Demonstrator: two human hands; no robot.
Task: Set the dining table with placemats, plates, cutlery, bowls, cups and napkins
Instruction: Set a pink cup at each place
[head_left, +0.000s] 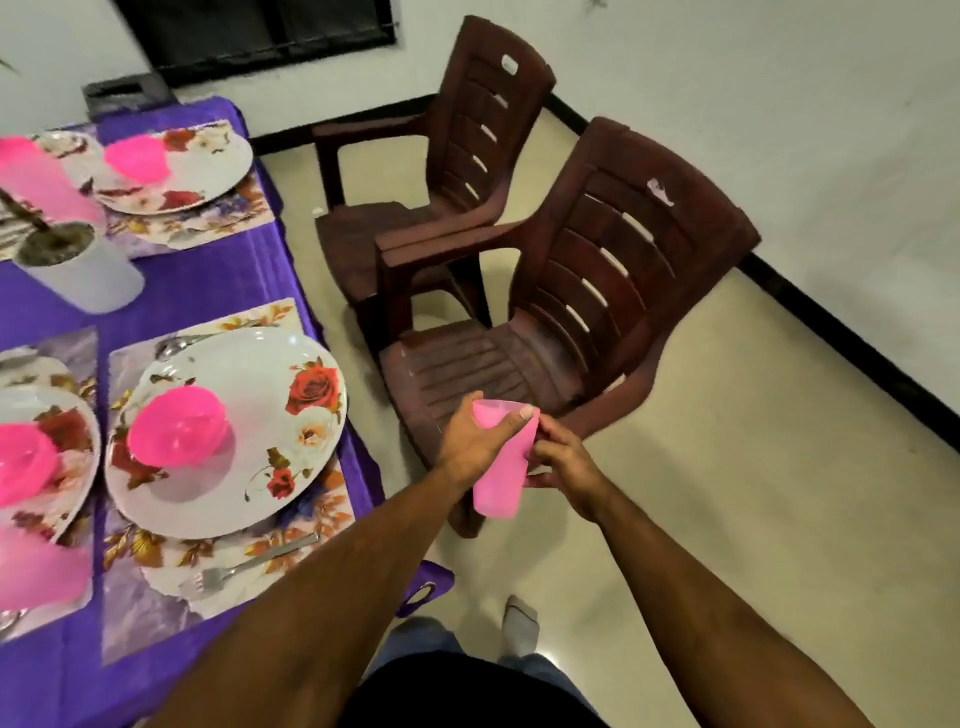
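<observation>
While over the brown chair (498, 374), holding one pink cup (501, 467): left hand (475, 441) wrapped around it, right hand (563, 460) fingers pinching its side.

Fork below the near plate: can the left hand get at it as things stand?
Probably not right away. The fork lies uncovered on the placemat with nothing on top of it, but the left hand is wrapped around the pink cup off the table's edge, so it would need to set that down first.
</observation>
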